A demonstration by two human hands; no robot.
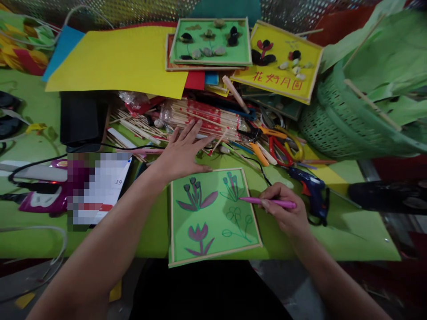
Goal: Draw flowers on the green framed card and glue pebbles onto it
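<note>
A green card with a thin wooden-stick frame lies at the table's front edge and bears several drawn flowers. Three of the flowers show purple colouring; the lower right one is plain outline. My right hand pinches a pink marker pen, its tip at the base of the upper right flower. With fingers spread, my left hand rests just above the card's top edge, its fingertips over bundled wooden sticks. Whether those fingertips press on the sticks I cannot tell.
Behind the sticks lie a yellow sheet and two framed stone pictures, one green, one yellow. To the right are scissors, a blue glue gun and a green basket. A phone lies left.
</note>
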